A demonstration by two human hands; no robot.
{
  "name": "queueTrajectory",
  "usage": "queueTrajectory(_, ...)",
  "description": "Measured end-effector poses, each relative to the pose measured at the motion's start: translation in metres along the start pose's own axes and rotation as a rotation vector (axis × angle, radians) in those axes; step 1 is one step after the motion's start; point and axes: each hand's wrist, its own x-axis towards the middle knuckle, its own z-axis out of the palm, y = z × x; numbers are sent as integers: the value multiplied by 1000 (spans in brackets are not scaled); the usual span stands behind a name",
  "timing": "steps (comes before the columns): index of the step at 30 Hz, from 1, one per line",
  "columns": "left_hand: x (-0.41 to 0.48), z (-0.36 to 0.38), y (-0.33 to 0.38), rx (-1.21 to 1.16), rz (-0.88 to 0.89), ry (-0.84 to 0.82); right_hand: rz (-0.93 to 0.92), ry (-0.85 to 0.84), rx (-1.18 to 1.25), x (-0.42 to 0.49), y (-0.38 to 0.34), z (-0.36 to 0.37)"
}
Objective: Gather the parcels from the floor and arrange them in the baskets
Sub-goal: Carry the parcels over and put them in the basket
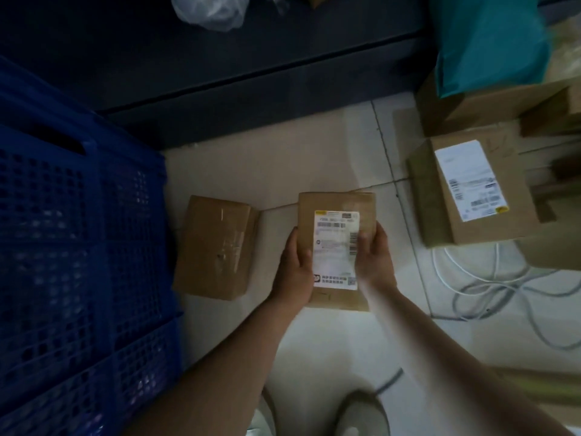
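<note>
A flat brown cardboard parcel (pixel 336 204) with a white shipping label sits at the middle of the view over the tiled floor. My left hand (pixel 295 269) grips its left edge and my right hand (pixel 374 256) grips its right edge, thumbs on top. To its left a second brown taped parcel (pixel 217 247) lies on the floor. A blue perforated plastic basket (pixel 78 247) fills the left side. Whether the held parcel touches the floor cannot be told.
A larger labelled carton (pixel 471 190) stands at the right, with more cartons (pixel 490 105) and a teal bag (pixel 490 42) behind it. White and grey cables (pixel 503 287) lie on the floor at the right. A dark low platform (pixel 251 73) runs across the back.
</note>
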Motion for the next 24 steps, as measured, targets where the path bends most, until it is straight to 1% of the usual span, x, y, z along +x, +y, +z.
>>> queueTrajectory(1,-1,0,-2,4,26,-5,-2,26,-8,-2,1,1)
queueTrajectory(2,-1,-4,-4,3,51,23,4,57,-12,-4,0,2)
queueTrajectory(3,0,-12,-3,3,75,96,2,109,-34,-5,-1,4)
queueTrajectory(5,0,-35,-1,57,102,348,-25,241,-111,-14,-11,6)
queueTrajectory(6,0,-50,1,57,97,472,-74,279,-140,-22,-19,8)
queueTrajectory(7,0,-64,3,27,76,567,-130,282,-164,-29,-26,12)
queueTrajectory(9,0,-90,4,3,8,673,-208,260,-257,-42,-40,28)
queueTrajectory(11,-1,-110,5,44,-41,686,-234,238,-350,-50,-52,46)
queueTrajectory(12,0,-118,4,59,-59,662,-253,240,-375,-54,-58,55)
queueTrajectory(15,3,-138,-4,98,-147,596,-374,284,-384,-68,-71,77)
queueTrajectory(16,6,-144,-8,107,-187,584,-428,256,-375,-72,-73,84)
queueTrajectory(17,8,-150,-12,99,-218,574,-478,192,-358,-75,-74,91)
queueTrajectory(19,11,-159,-18,6,-280,539,-540,-40,-328,-85,-75,110)
queueTrajectory(20,12,-162,-21,-40,-312,515,-533,-162,-344,-91,-74,120)
queueTrajectory(21,12,-165,-24,-61,-338,485,-491,-261,-370,-97,-70,130)
queueTrajectory(22,10,-167,-28,-75,-356,461,-421,-314,-409,-102,-65,140)
queueTrajectory(24,8,-173,-34,-151,-360,462,-286,-322,-474,-108,-59,153)
